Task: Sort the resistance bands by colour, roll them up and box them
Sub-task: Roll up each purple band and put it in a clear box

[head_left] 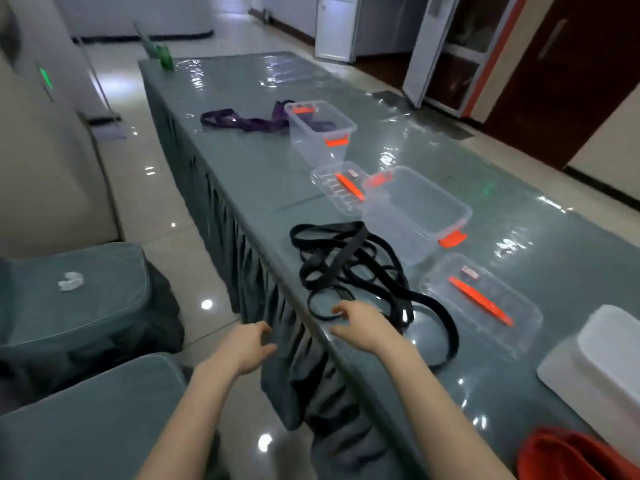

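Glossy tiled floor (pixel 162 237), pale walls, a white-framed glass door (pixel 440 46) standing open at the far right. Long worktop (pixel 263 174) draped in grey-green skirted cloth under a shiny clear sheet that throws back the ceiling lights. Two grey-green cushioned chairs (pixel 76 299) stand to its left.

No brand or writing readable; small reddish labels on the lids are too blurred to make out.

Tangled heap of black flat resistance bands (pixel 349 268) lies near the worktop's front edge. Purple resistance bands (pixel 242 121) lie further along, beside a clear plastic box with orange clips (pixel 320 131); something purple shows through its wall. A second clear plastic box with orange clips (pixel 415 214) sits just right of the black heap. Two clear lids with orange handles lie flat: one (pixel 341 185) between the boxes, one (pixel 481 303) nearer. Green band (pixel 162 55) at the far corner. Red-orange bands (pixel 571 455) at the bottom right, beside a white plastic container (pixel 595 362).

Left hand (pixel 246 348) hovers off the worktop's edge, fingers loosely curled, holding nothing. Right hand (pixel 363 325) is at the near loop of the black heap, fingers curled; grip or mere touch, cannot tell.
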Available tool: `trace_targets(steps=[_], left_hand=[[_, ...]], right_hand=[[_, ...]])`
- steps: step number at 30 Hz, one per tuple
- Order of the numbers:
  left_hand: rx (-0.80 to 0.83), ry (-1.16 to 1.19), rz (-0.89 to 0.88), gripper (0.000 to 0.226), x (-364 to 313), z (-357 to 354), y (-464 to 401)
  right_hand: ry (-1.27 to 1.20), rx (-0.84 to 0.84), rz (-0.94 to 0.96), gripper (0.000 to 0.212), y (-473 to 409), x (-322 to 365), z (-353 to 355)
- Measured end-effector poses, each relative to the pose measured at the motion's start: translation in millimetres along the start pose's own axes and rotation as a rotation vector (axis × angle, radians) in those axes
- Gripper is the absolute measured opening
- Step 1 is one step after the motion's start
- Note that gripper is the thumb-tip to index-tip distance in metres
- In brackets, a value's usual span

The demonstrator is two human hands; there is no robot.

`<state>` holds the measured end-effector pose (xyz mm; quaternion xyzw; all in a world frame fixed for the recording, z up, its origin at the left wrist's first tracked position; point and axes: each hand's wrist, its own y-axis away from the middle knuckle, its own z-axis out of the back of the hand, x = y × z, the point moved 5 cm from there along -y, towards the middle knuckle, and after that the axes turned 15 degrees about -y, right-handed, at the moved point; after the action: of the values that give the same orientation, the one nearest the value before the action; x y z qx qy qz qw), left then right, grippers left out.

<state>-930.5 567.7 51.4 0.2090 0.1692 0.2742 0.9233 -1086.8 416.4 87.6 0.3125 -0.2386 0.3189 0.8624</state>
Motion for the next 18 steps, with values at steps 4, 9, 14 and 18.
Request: trace_targets(steps=[4, 9, 14, 18], left_hand=[[0.043, 0.041, 0.091, 0.041, 34.4, 11.6, -25.2], [0.041, 0.101, 0.166, 0.043, 51.9, 41.0, -76.1], [0.003, 0.146, 0.147, 0.040, 53.4, 86.7, -133.9], [-0.002, 0.176, 0.175, 0.035, 83.4, 110.1, -168.6]], right_hand=[[0.031, 0.069, 0.029, 0.047, -57.5, 28.2, -8.5], [-0.031, 0.083, 0.052, 0.046, -122.5, 41.0, -7.0], [-0.051, 0.086, 0.077, 0.043, -183.5, 54.7, 0.5], [-0.051, 0.134, 0.090, 0.041, -240.4, 80.4, -8.2]])
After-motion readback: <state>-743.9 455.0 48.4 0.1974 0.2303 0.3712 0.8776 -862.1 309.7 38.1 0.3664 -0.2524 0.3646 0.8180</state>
